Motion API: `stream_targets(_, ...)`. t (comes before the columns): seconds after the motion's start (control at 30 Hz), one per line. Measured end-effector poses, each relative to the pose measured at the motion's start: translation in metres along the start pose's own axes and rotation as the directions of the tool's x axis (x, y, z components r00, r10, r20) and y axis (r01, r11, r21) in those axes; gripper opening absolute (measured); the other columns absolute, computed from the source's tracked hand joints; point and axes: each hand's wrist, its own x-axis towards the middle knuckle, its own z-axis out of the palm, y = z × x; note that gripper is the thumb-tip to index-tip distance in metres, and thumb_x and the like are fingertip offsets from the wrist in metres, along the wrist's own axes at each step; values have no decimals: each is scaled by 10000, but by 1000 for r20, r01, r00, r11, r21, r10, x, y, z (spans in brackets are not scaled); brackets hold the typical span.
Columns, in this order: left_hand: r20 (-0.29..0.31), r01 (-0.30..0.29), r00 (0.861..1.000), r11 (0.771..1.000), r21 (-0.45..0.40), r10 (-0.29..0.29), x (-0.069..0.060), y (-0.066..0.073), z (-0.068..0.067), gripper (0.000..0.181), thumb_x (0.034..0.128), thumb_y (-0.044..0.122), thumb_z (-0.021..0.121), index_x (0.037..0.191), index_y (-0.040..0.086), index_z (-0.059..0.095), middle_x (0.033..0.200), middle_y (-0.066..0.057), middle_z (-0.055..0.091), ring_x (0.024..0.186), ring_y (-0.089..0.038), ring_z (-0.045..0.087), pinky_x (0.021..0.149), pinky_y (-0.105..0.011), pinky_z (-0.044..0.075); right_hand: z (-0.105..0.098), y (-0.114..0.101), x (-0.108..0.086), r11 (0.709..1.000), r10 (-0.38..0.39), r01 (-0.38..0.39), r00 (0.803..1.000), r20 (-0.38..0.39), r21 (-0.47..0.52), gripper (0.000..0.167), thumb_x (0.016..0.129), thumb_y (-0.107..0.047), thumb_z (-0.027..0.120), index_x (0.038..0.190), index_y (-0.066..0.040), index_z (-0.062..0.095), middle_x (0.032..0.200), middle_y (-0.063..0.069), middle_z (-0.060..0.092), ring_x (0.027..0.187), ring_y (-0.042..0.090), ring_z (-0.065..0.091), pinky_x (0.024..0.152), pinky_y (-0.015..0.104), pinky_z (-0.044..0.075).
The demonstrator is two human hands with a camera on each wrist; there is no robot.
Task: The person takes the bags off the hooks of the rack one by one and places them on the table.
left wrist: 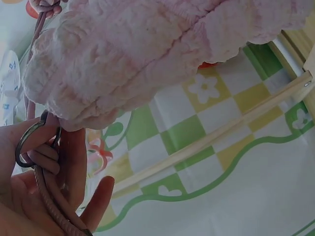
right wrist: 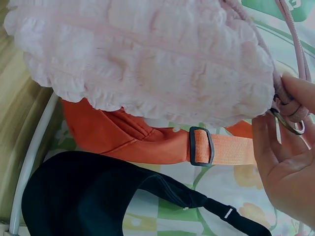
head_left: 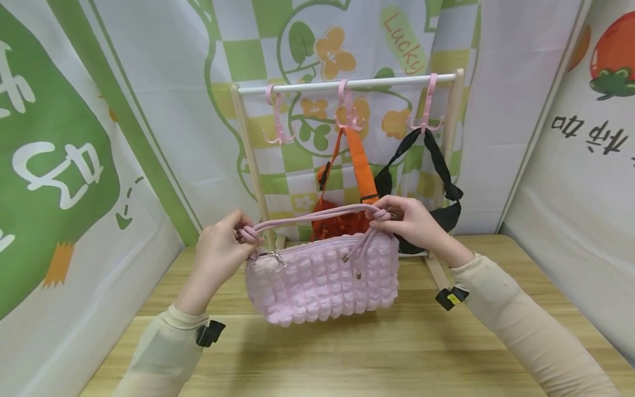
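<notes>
A pink puffy handbag (head_left: pixel 322 281) hangs in the air above the table, in front of a small rack. My left hand (head_left: pixel 220 245) grips the knotted left end of its cord strap (head_left: pixel 312 216). At the strap's right knot, my right hand (head_left: pixel 409 220) pinches the cord between thumb and fingers. In the left wrist view a metal ring (left wrist: pixel 28 142) joins strap and bag beside the left fingers. Another metal ring (right wrist: pixel 288 123) shows by the right hand in the right wrist view. The bag's zipper pull (head_left: pixel 278 258) lies near its top left.
Behind the bag stands a rack with a white rail (head_left: pixel 307 86) and wooden posts. An orange bag (head_left: pixel 359 165) hangs from the middle pink hook, a black bag (head_left: pixel 439 165) from the right one. The left pink hook (head_left: pixel 280 124) holds nothing. Below is a wooden table (head_left: pixel 317 358).
</notes>
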Motion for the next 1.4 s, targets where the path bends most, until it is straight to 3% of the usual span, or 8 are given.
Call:
stream_targets(0.13,65,36,997,999,-34,-33,1,-2,-2,205,783,148,747,893,95,583,794,-46,675,664,-192,560,590,-297,425,0,0,0,1000,26,-25,1000,12,-12,225,848,-153,716,1060,-96,668,991,93,698,790,119,618,626,223,501)
stream_targets(0.27,156,111,984,984,-142,-88,3,-7,-2,251,791,150,755,950,69,577,829,-72,679,701,-169,599,619,-285,511,0,2,0,999,49,-49,998,24,6,238,851,-161,712,1074,-94,663,1010,106,692,791,131,610,623,232,501)
stream_targets(0.33,218,164,969,957,-240,-112,3,-9,-2,276,791,117,751,979,37,566,854,-100,675,705,-153,618,624,-277,555,0,4,0,998,63,-64,998,32,19,240,860,-164,703,1087,-98,658,1041,103,688,823,126,618,643,229,508)
stream_targets(0.5,350,285,928,841,-459,-123,3,-13,-3,301,791,8,716,1025,-45,534,940,-167,651,730,-114,641,658,-277,587,1,6,-3,996,79,-81,996,50,34,239,887,-151,669,1118,-98,638,1109,92,669,902,114,623,708,215,521)
stream_targets(0.57,367,296,923,825,-482,-117,3,-14,-4,302,793,-3,708,1035,-53,534,966,-173,642,756,-96,633,679,-261,582,2,6,-3,996,76,-78,996,53,41,240,893,-134,658,1125,-83,630,1117,105,664,906,114,619,716,209,520)
stream_targets(0.93,344,295,926,863,-410,-154,-5,-18,-5,326,818,28,679,1123,-29,581,1021,-162,655,851,-121,617,734,-197,546,9,9,-6,995,94,-95,995,20,39,258,909,-150,639,1151,-63,621,1105,150,660,881,99,613,706,186,511)
stream_targets(1.13,236,277,949,910,-310,-209,-10,-15,-5,294,842,137,700,1113,45,634,1051,-141,684,951,-201,624,782,-179,501,10,9,-9,996,67,-68,998,18,55,239,927,-153,612,1151,-70,615,1113,148,660,907,118,632,725,196,525)
stream_targets(1.4,94,247,969,898,-364,-228,-15,-17,0,310,883,218,669,1162,87,638,1049,-94,670,904,-139,589,742,-139,481,13,8,-10,997,57,-56,998,-7,58,255,932,-151,605,1155,-28,603,1086,131,685,940,137,659,772,192,530)
